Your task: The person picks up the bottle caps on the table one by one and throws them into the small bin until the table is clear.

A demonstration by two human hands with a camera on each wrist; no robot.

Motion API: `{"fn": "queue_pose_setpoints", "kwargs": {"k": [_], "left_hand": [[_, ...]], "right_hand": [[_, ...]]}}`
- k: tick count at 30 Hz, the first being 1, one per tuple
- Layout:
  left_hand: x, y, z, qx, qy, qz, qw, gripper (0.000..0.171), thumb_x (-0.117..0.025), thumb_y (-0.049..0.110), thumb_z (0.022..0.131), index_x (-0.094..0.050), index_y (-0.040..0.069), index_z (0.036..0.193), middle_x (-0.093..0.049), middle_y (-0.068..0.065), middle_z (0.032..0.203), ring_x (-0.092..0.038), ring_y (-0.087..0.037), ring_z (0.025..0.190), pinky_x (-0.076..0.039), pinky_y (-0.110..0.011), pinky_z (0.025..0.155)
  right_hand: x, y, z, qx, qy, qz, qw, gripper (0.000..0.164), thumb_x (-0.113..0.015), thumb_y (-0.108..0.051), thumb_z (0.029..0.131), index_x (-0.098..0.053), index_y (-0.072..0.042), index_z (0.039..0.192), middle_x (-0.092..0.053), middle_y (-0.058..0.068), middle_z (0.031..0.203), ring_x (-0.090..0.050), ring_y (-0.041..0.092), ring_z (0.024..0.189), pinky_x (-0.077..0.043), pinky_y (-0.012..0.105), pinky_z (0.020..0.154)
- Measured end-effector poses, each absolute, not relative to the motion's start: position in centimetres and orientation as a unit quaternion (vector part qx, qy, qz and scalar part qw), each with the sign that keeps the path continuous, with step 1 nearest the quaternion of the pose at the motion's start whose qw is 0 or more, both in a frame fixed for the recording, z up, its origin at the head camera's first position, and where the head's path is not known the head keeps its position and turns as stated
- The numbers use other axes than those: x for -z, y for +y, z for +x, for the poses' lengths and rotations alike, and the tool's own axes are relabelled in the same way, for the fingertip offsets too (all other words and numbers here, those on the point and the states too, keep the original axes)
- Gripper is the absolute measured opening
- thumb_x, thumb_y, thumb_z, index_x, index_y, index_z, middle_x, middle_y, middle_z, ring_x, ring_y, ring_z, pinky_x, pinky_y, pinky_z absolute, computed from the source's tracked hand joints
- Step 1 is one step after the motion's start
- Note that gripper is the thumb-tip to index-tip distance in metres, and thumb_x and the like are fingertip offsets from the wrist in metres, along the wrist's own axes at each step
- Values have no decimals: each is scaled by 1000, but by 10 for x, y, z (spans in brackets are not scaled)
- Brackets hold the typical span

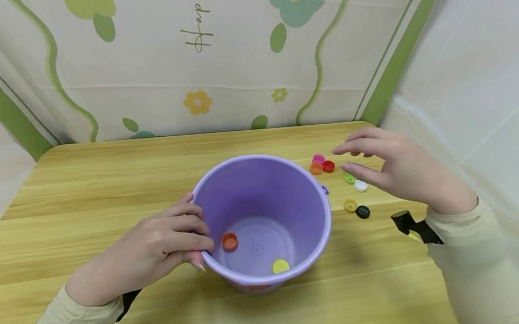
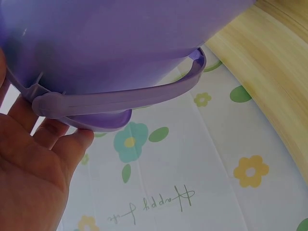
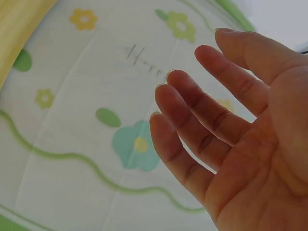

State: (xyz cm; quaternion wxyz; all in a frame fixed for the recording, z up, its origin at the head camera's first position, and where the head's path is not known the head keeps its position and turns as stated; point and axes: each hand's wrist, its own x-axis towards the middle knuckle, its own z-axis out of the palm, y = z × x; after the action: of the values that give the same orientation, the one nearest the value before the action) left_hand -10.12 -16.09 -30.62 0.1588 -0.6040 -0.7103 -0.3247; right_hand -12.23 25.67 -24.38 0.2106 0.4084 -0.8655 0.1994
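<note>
A purple bucket (image 1: 263, 189) stands on the table, with an orange-red cap (image 1: 229, 242) and a yellow cap (image 1: 280, 266) on its floor. My left hand (image 1: 162, 243) grips its rim on the left side, thumb outside and fingers curled over the edge. The left wrist view shows the bucket's handle (image 2: 130, 98) hanging beside that hand. Over small caps at the right, my right hand (image 1: 393, 166) hovers with relaxed fingers and holds nothing. Near its fingertips lie a pink cap (image 1: 318, 159), an orange cap (image 1: 316, 168), a red cap (image 1: 328, 166), a green cap (image 1: 349, 178) and a white cap (image 1: 360, 186).
Closer to me, right of the bucket, a gold-yellow cap (image 1: 350, 205) and a black cap (image 1: 363, 212) lie together. A yellow thing (image 1: 415, 235) is partly hidden by the right wrist's black strap. A flowered cloth (image 1: 227, 67) hangs behind the wooden table (image 1: 98, 205).
</note>
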Motion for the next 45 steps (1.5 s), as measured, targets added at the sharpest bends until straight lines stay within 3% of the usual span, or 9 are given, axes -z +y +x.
{"fn": "queue_pose_setpoints", "kwargs": {"k": [4, 8, 17, 25, 32, 37, 45], "left_hand": [[306, -162, -100, 324, -723, -594, 139, 21, -70, 31, 88, -74, 15, 100, -65, 4, 101, -55, -22, 106, -29, -50, 116], [305, -162, -98, 324, -735, -582, 126, 23, -66, 35, 91, -75, 15, 99, -66, 4, 101, -55, -22, 107, -28, -50, 117], [306, -161, -98, 328, -726, -587, 144, 26, -58, 37, 96, -74, 16, 98, -66, 4, 100, -55, -22, 105, -27, -49, 117], [307, -160, -99, 330, -717, -595, 155, 24, -60, 36, 95, -74, 16, 99, -66, 4, 100, -55, -22, 104, -27, -48, 117], [307, -158, -101, 331, -706, -602, 170, 23, -61, 34, 95, -73, 15, 99, -66, 4, 99, -55, -22, 102, -27, -47, 117], [306, -158, -100, 327, -719, -594, 155, 26, -59, 37, 96, -74, 15, 98, -66, 4, 99, -55, -22, 103, -27, -48, 117], [305, -158, -99, 325, -728, -586, 142, 28, -58, 38, 96, -74, 16, 98, -66, 5, 99, -55, -21, 104, -27, -49, 117]], "right_hand": [[252, 273, -127, -187, -889, 374, 187, 37, -82, 1, 76, -73, -8, 111, -68, -1, 103, -61, 12, 85, -49, 16, 68], [265, 286, -132, -175, -912, 340, 148, 31, -79, -5, 82, -73, -11, 112, -68, -2, 101, -63, 13, 84, -53, 25, 63], [305, 305, -150, -145, -952, 269, 12, 27, -75, -13, 90, -72, -7, 115, -68, 1, 98, -64, 18, 84, -57, 40, 73], [341, 316, -161, -134, -960, 236, -64, 32, -76, -17, 88, -71, -5, 117, -70, 8, 106, -65, 23, 90, -56, 41, 76], [366, 320, -168, -138, -958, 233, -93, 32, -78, -16, 85, -71, -2, 114, -69, 7, 98, -65, 27, 91, -55, 46, 80], [379, 322, -172, -143, -955, 238, -105, 31, -81, -15, 84, -72, -4, 111, -70, 4, 99, -64, 22, 88, -55, 42, 80], [392, 316, -174, -126, -960, 240, -74, 19, -80, -7, 83, -76, -8, 101, -67, 0, 94, -61, 17, 85, -56, 40, 79]]}}
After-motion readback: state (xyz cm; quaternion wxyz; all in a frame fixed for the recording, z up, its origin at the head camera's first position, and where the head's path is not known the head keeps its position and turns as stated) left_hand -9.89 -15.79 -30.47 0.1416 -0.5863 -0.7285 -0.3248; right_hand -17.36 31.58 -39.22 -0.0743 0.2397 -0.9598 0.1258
